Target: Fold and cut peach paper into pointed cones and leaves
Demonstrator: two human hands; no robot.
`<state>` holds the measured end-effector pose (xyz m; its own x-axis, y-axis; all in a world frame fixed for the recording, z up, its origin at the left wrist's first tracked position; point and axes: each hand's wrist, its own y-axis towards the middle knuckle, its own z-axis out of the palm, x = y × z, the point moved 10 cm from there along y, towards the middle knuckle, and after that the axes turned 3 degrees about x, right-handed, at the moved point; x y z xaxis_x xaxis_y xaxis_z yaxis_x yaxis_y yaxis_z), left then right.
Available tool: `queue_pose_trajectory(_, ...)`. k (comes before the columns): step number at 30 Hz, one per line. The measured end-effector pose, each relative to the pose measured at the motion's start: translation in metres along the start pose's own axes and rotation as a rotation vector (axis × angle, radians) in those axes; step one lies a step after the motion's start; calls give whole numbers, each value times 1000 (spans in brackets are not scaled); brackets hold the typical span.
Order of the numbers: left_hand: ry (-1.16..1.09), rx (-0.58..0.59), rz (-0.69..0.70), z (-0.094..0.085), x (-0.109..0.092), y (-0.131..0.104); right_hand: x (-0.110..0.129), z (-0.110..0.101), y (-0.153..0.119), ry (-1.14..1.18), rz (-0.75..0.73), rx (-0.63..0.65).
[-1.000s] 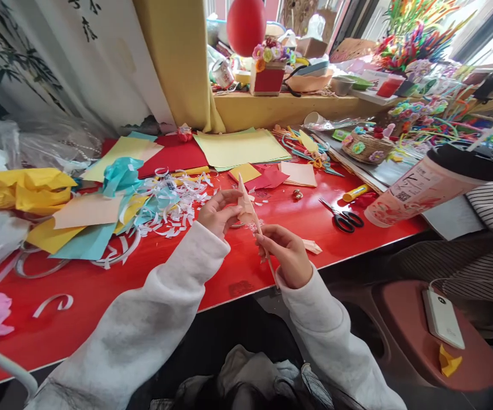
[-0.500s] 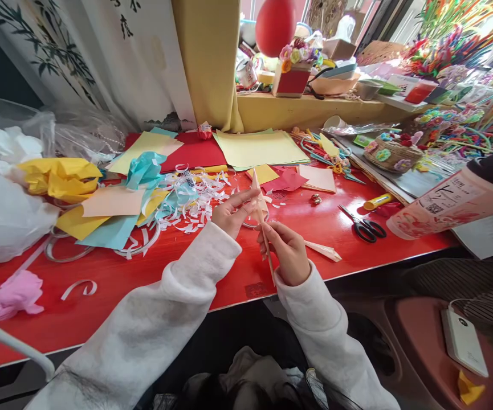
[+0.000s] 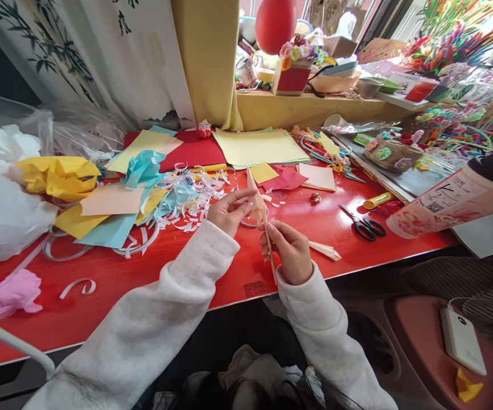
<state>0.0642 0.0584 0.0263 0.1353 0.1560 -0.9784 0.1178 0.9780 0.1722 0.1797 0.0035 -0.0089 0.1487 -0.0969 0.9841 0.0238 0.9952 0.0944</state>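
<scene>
Over the red table, my left hand (image 3: 228, 213) pinches the upper part of a folded strip of pale peach paper (image 3: 258, 208). Its pointed tip sticks out beyond my fingers. Lower down, my right hand (image 3: 288, 249) grips the same paper between thumb and fingers, and its narrow end hangs toward the table edge. A second folded peach paper piece (image 3: 325, 250) lies on the table just right of my right hand. Behind the held paper sits a ring of tape or wire (image 3: 248, 221), partly covered.
Black-handled scissors (image 3: 364, 224) and a large pink cup (image 3: 447, 199) stand to the right. White paper shreds (image 3: 190, 208), coloured sheets (image 3: 111, 200) and a yellow crumpled paper (image 3: 58, 176) spread leftward. Pale yellow sheets (image 3: 261, 148) lie at the back. A power bank (image 3: 462, 340) rests on a stool.
My left hand has shifted slightly left, and the paper's tip leans further left with it. My right hand keeps its grip, having moved only a little.
</scene>
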Motion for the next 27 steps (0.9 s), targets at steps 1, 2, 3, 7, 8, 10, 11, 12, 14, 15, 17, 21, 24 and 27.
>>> queue_pose_trajectory(1, -17, 8, 20, 1, -1, 0, 0, 1, 0, -3, 5, 6)
queue_pose_trajectory(2, -31, 13, 47, 2, -3, 0, -1, 1, 0, -7, 7, 5)
queue_pose_trajectory(3, -42, 17, 72, 3, -5, 0, -1, 0, -1, -10, 8, -1)
queue_pose_trajectory(7, -77, 14, 76, 1, -3, 1, 1, -3, -1, -28, -10, -32)
queue_pose_trajectory(8, -86, 6, 60, 0, -2, 1, 1, -3, 0, -30, -10, -33)
queue_pose_trajectory(10, -106, -9, 35, -1, 0, 1, 0, -3, 0, -30, 3, -27)
queue_pose_trajectory(11, -118, -12, 27, -1, 0, 1, -1, -3, 0, -28, 13, -23)
queue_pose_trajectory(12, -128, -12, 21, -1, 0, 1, -2, -3, 0, -28, 22, -17)
queue_pose_trajectory(14, -145, -2, 11, 0, 0, 0, -3, -2, 0, -29, 25, -11)
queue_pose_trajectory(15, -146, 2, 8, 1, -1, 0, -3, -2, 0, -30, 22, -9)
queue_pose_trajectory(17, -139, 6, 0, 1, 0, 0, -3, -2, 0, -30, 17, -10)
queue_pose_trajectory(21, -154, 17, -13, 2, 1, 0, -4, -2, 0, -44, 21, -9)
queue_pose_trajectory(24, -172, 21, -32, 3, 2, 0, -3, -2, 0, -52, 19, -10)
queue_pose_trajectory(27, -169, 11, -46, 3, 3, -1, -4, -2, 0, -55, 17, -9)
